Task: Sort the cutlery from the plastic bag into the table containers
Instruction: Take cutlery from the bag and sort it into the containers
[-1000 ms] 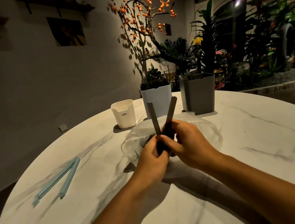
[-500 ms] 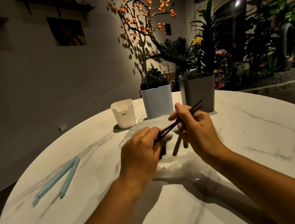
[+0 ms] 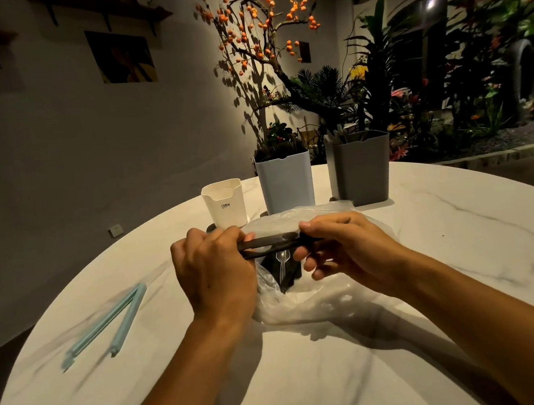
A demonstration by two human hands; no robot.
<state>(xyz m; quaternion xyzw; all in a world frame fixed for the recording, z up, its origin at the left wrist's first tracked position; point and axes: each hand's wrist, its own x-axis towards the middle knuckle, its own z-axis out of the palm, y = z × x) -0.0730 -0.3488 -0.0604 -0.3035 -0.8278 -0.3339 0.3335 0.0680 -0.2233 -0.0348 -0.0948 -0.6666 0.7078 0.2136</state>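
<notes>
Dimly lit round marble table [image 3: 457,250], plants [image 3: 330,93] behind

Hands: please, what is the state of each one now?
Left hand: grips one end of the dark cutlery pieces.
Right hand: pinches their other end.

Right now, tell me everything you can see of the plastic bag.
The plastic bag is thin, clear and crinkled, lying slumped on the marble table in front of the three containers. Its mouth gapes open upward; inside lie dark cutlery and a clear spoon. The left hand and right hand hold dark pieces level just above the opening, and the left hand's underside seems to touch the bag's left edge.
</notes>
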